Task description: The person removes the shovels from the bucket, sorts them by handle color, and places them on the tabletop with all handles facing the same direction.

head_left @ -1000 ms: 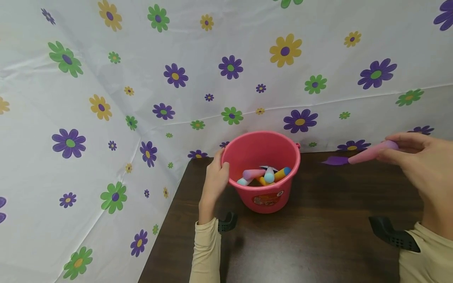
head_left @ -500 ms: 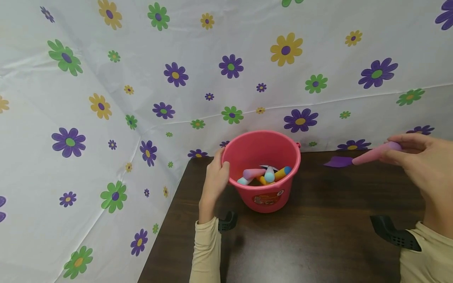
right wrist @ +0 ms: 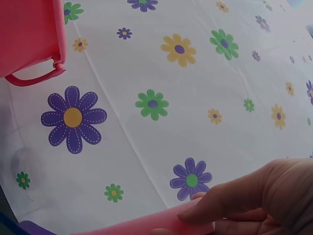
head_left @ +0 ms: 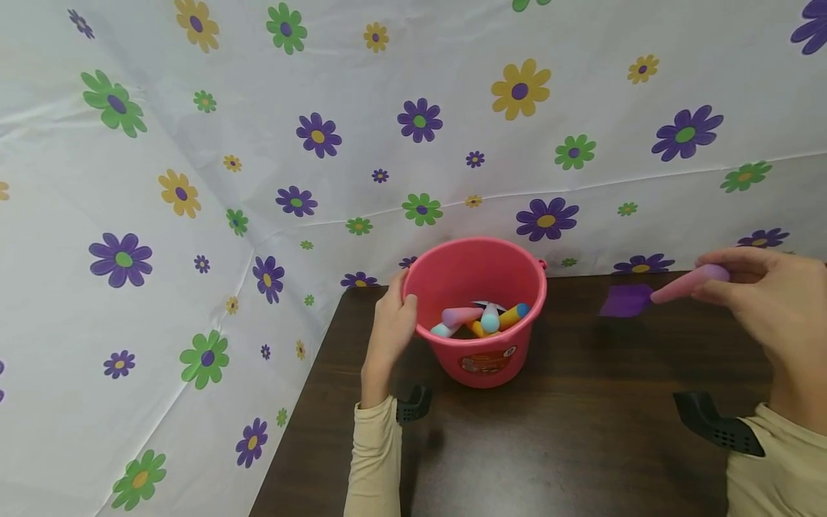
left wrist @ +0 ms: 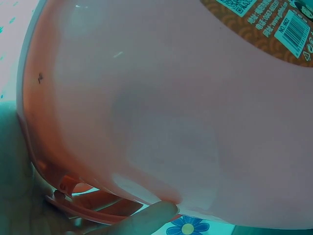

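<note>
In the head view my left hand (head_left: 395, 316) grips the left rim of a pink bucket (head_left: 449, 353), which stands upright on the dark table. The left wrist view shows one finger (left wrist: 154, 215) against the bucket's outer wall, by its handle (left wrist: 90, 214). Off to the right, my right hand (head_left: 769, 294) pinches the pink handle (head_left: 681, 286) of a tool with a flat purple blade (head_left: 627, 301), like a toy spade. It is raised above the table, blade pointing left. Inside the bucket lie several handles, among them a pink one (head_left: 461, 317), a light blue-ended one (head_left: 491, 321) and a yellow-and-blue one (head_left: 515, 316).
The dark wooden table (head_left: 555, 445) runs back to a white flowered cloth (head_left: 362, 86), which hangs behind it and along the left side. The bucket stands near the table's back edge. Black wrist mounts (head_left: 717, 425) sit on both sleeves.
The tool in my right hand has turned, so its purple blade shows more of its flat face and hangs slightly lower. The bucket and my left hand stay in place.
</note>
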`<state>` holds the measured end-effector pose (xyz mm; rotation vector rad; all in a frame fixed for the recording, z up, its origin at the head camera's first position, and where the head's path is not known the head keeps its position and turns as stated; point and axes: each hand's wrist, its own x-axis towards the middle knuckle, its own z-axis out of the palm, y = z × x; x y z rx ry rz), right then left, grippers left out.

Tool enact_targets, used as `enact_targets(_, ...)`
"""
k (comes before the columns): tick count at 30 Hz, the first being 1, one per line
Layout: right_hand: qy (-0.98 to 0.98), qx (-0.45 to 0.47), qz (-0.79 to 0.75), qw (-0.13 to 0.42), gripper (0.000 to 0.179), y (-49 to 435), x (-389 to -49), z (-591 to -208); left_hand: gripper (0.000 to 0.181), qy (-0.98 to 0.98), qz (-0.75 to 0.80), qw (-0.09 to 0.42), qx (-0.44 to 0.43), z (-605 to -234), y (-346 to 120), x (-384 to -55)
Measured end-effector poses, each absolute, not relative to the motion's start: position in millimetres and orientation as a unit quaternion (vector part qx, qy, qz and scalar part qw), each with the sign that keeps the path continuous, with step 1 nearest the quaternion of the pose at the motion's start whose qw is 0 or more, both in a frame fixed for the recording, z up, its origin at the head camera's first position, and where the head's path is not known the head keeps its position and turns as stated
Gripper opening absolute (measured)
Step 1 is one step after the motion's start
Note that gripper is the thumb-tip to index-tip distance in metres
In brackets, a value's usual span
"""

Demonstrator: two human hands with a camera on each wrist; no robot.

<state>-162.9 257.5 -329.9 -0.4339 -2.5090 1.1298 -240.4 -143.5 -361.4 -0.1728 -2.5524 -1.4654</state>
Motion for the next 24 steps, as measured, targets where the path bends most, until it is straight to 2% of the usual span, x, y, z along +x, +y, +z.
enact_targets(8, -0.909, -0.128, 0.358, 0.172, 0.032, 257.3, -164.1, -327.4, 0.056, -0.860, -0.497, 0.098, -0.061, -361.1, -143.9, -239.6)
enact_targets(16, -0.914, -0.085, 0.347, 0.193, 0.016, 250.3, -168.1, -329.9, 0.056, -0.860, -0.497, 0.098, -0.061, -360.8, -143.6, -239.9)
enact_targets(24, -0.919, -0.037, 0.364, 0.147, 0.023, 244.8, -171.4, -332.9, 0.057, -0.859, -0.498, 0.098, -0.064, -362.8, -144.2, -241.2)
